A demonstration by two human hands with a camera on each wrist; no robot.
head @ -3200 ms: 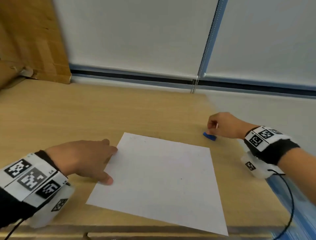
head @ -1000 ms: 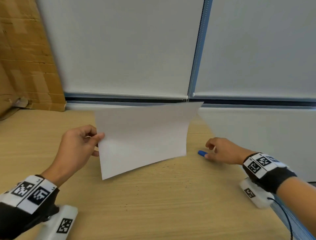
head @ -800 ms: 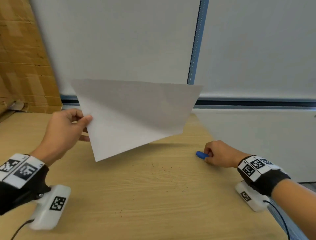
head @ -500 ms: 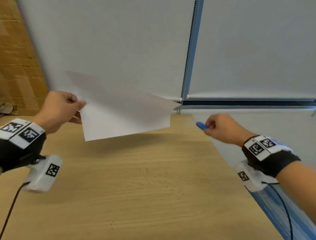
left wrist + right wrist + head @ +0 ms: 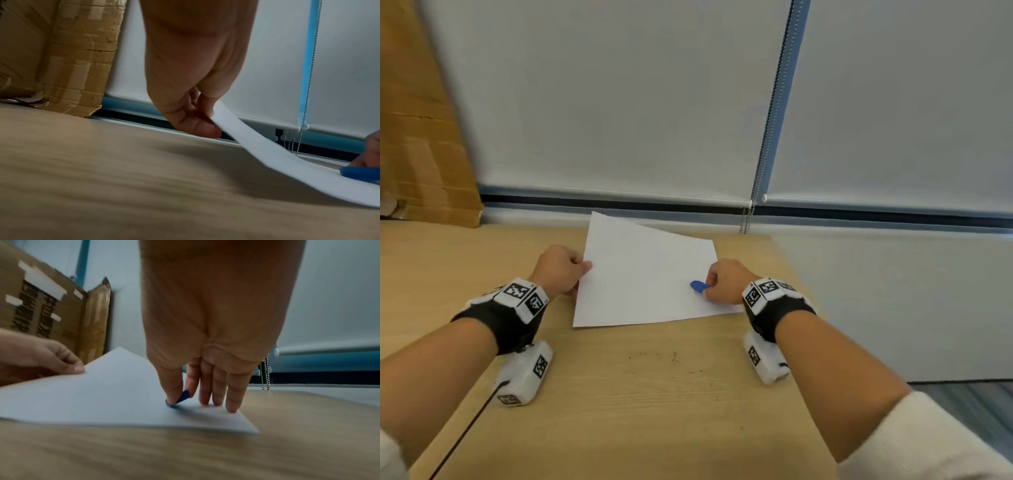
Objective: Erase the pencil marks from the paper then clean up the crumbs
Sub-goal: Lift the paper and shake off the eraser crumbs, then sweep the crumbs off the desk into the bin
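Pinching the paper (image 5: 643,277) edge (lifted), left hand (image 5: 560,270).

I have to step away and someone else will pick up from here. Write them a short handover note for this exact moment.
Left hand: pinches the paper at its left edge, which is lifted off the table.
Right hand: holds the blue eraser against the paper near its right edge, other fingers pressing the sheet down.
Paper: at the far side of the table, no marks visible in the head view.
Crumbs: dark specks on the bare wood nearer the person.
Done: erasing, it seems. Left: clearing the crumbs.
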